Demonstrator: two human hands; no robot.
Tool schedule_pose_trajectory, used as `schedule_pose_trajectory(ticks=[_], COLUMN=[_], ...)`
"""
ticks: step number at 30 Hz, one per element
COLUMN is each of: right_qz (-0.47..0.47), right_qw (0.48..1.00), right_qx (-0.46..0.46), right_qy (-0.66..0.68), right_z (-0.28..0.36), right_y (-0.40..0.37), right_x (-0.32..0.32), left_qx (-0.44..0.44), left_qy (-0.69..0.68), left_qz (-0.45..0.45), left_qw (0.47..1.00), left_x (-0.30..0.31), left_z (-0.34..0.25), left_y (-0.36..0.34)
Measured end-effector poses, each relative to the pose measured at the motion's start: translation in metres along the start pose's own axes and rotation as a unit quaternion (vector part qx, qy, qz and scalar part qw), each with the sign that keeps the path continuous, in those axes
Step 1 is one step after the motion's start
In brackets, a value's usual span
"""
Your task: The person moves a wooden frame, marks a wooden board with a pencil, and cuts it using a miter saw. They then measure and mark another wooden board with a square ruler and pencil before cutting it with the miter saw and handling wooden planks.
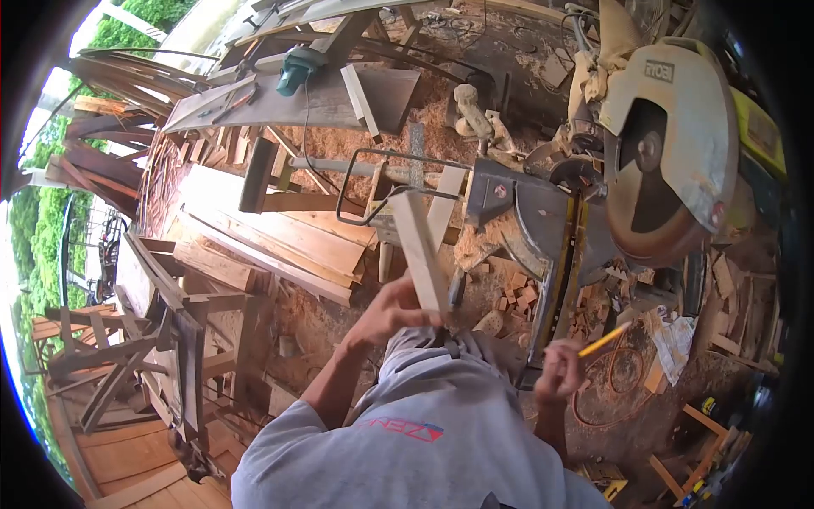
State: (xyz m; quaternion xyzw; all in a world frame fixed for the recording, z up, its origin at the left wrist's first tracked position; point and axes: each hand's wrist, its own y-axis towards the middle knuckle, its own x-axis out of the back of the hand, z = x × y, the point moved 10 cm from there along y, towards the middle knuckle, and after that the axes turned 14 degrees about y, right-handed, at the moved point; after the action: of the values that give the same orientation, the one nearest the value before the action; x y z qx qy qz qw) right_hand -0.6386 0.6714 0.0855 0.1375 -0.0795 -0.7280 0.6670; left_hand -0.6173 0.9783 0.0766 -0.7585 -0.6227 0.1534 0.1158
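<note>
My left hand (396,316) is wrapped round the lower end of a short squared wood block (418,246), which points up and away from my body. My right hand (560,371) is closed on a yellow pencil (604,339), its far end sticking out to the right. In front of me, between and beyond both hands, stands a miter saw with a grey table (543,222) and a round blade (649,154) under a pale housing (678,93). The wood block is to the left of the saw table. The pencil is just right of the table's front arm.
Wood offcuts (519,293) lie beneath the saw, and an orange hose (623,386) curls on the floor at right. Boards (288,246) are stacked at left beyond a wooden frame (182,331). A teal power tool (298,69) rests on a plank (331,100) at the back.
</note>
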Motion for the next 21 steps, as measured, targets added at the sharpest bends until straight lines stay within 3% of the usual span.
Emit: schedule_pose_trajectory(ticks=[2,4,5,6,8,9,10,11,12,13,15,16,18,19,21], right_qz=[0.143,0.134,0.012,-0.023,0.005,0.024,0.031,0.067,0.099,0.101,0.131,0.129,0.137,0.128,0.12], right_qw=[0.988,0.973,0.923,0.926,0.963,0.95,0.952,0.944,0.931,0.931,0.91,0.91,0.896,0.893,0.893], right_qx=[-0.014,-0.177,-0.321,-0.325,-0.254,-0.301,-0.299,-0.323,-0.349,-0.349,-0.389,-0.387,-0.414,-0.418,-0.413], right_qy=[-0.061,0.061,0.21,0.192,0.094,0.075,0.064,0.014,-0.037,-0.046,-0.064,-0.07,-0.089,-0.108,-0.131], right_z=[0.031,0.006,-0.007,-0.021,-0.038,-0.044,-0.047,-0.053,-0.057,-0.059,-0.073,-0.074,-0.073,-0.071,-0.071], right_y=[0.027,0.039,0.037,0.038,0.054,0.057,0.062,0.061,0.056,0.053,0.041,0.043,0.043,0.045,0.054], right_x=[-0.091,-0.156,-0.181,-0.185,-0.196,-0.21,-0.22,-0.233,-0.245,-0.253,-0.276,-0.286,-0.303,-0.307,-0.307], left_qx=[-0.032,-0.145,-0.202,-0.167,-0.234,-0.084,-0.041,-0.061,-0.054,-0.065,0.093,0.09,0.262,0.266,0.188], left_qy=[0.128,0.299,0.335,0.344,0.371,0.312,0.146,0.059,0.027,0.015,-0.045,-0.05,-0.144,-0.152,-0.221], left_qz=[0.079,0.088,0.087,0.111,0.202,0.132,-0.015,-0.111,-0.261,-0.353,-0.299,-0.295,-0.383,-0.378,-0.325], left_qw=[0.988,0.939,0.916,0.917,0.876,0.937,0.988,0.99,0.963,0.933,0.949,0.95,0.874,0.874,0.9], left_x=[-0.023,-0.029,-0.027,-0.007,0.057,0.125,0.198,0.268,0.341,0.394,0.473,0.485,0.488,0.486,0.477], left_z=[-0.029,-0.058,-0.071,-0.076,-0.091,-0.074,-0.069,-0.07,-0.051,-0.035,0.064,0.079,0.142,0.161,0.166], left_y=[0.005,0.014,0.016,0.022,0.042,0.068,0.098,0.131,0.162,0.192,0.289,0.321,0.345,0.358,0.389])
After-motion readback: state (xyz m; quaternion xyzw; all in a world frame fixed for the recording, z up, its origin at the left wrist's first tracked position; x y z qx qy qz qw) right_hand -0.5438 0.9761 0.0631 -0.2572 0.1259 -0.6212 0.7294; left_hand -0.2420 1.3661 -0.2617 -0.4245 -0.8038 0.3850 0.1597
